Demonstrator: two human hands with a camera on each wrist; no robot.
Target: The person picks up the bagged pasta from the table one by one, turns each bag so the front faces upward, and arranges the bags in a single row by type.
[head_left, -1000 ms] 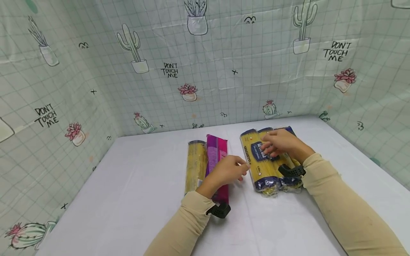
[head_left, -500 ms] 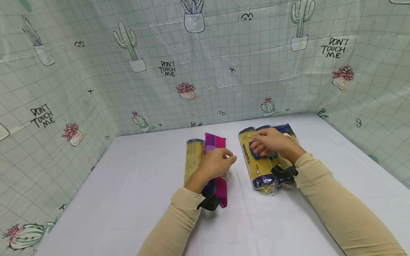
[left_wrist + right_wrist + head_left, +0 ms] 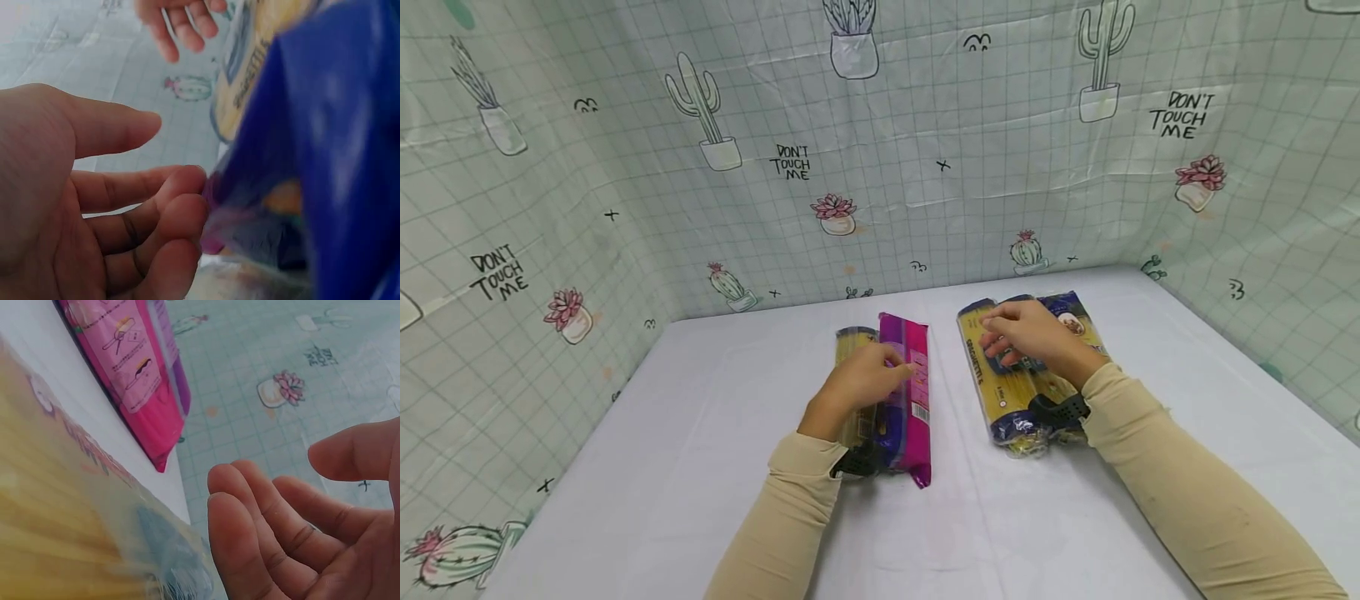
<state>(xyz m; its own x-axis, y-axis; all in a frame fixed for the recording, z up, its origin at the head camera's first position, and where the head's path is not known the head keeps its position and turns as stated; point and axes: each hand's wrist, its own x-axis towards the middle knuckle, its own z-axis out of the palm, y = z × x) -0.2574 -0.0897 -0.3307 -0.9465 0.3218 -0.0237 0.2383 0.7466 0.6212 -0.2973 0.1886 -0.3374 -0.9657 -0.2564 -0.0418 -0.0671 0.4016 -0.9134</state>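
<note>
My left hand (image 3: 859, 379) is above a pink and purple packet (image 3: 917, 433) and a yellow spaghetti pack (image 3: 854, 338), lying side by side. Its thumb is apart from loosely bent fingers, with nothing between them. In the left wrist view, the fingertips (image 3: 182, 209) appear close to the packet's edge; I cannot tell whether they touch. Over the right-hand group, my right hand (image 3: 1026, 333) hovers with relaxed fingers, holding nothing. Beneath it lie a spaghetti pack (image 3: 981, 354) with navy ends, another partly hidden yellow pack, and a pack with a dark blue top (image 3: 1067, 310).
All the packs lie on a white-covered table (image 3: 730, 417). A strip of table separates the two groups. A pale checked cloth (image 3: 910, 117) with cactus drawings hangs behind the table and along both sides.
My left hand has moved left, from the gap between the groups to above the left packs, uncovering more of the pink packet. My right hand has shifted slightly left over its group.
</note>
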